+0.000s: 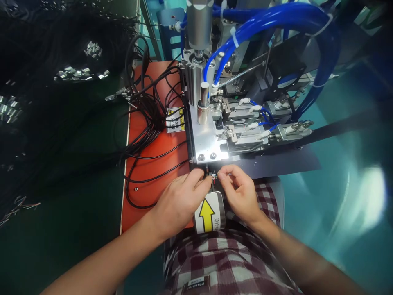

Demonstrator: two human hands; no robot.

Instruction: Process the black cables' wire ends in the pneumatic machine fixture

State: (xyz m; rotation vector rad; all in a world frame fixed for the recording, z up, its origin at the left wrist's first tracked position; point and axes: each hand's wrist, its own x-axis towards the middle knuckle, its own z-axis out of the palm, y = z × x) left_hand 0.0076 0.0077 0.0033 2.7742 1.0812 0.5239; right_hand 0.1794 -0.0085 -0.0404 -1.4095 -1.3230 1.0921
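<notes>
1. Nearest the camera is burgundy-and-white checked cloth (pixel 229 256) over the lap, with a small dark label (pixel 198 282) whose lettering is not surely legible.
2. The tiny coloured wire ends (pixel 214 177) lie between both hands' fingertips, beyond the right edge of the glossy orange-red worktop (pixel 147 194).
3. The left hand (pixel 181 198) grasps them between thumb and forefinger.
4. The right hand (pixel 241 196) has thumb and forefinger together just beside them; whether it pinches them, I cannot tell.
5. Below, a white sign with a yellow arrow (pixel 208 213) reads "运行", then a partly hidden character.
6. Beyond stands a silver metal machine (pixel 205 137) with thick, bright-blue tubing (pixel 282 18).
7. Tangled thin black cables (pixel 156 116) cross the worktop's left edge; near its right edge, a yellow-and-white label (pixel 175 120) carries small, unclear characters.
</notes>
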